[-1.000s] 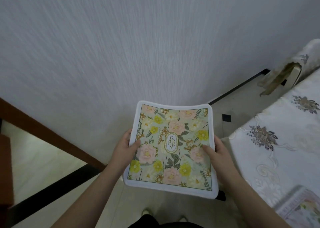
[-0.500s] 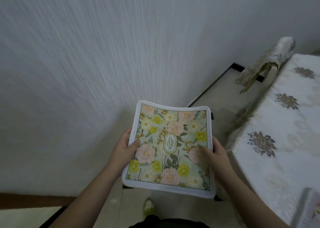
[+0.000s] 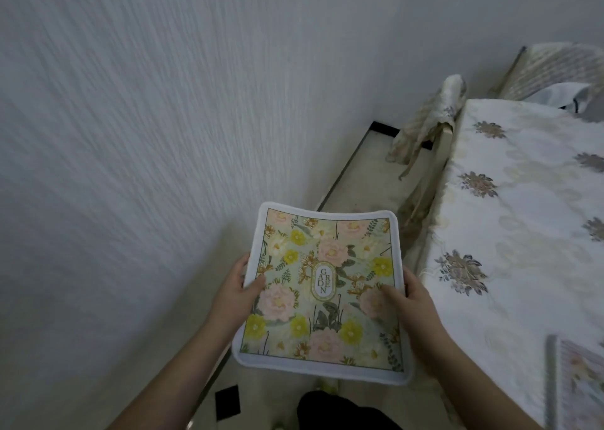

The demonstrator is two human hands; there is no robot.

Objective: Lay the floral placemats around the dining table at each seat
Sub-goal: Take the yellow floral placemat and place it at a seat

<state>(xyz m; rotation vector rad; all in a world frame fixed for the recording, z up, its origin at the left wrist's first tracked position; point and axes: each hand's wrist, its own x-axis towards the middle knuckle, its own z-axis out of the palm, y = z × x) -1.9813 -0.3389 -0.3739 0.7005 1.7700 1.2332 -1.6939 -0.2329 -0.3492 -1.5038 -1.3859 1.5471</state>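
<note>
Gripping the floral placemat (image 3: 322, 294) by both edges, left hand (image 3: 233, 294) and right hand (image 3: 413, 295) are risking sag short of the counter (image 3: 523, 233).

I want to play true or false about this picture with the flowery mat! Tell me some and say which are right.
1. Both hands hold the floral placemat, the left hand and right hand on opposite edges. True.
2. The held placemat lies flat on the table. False: it is in the air, over the floor beside the table.
3. The word on the placemat's middle reads GARDEN. True.
4. The tablecloth is plain red. False: it is white with flower patterns.
5. Another placemat already lies on the table. True.
</note>
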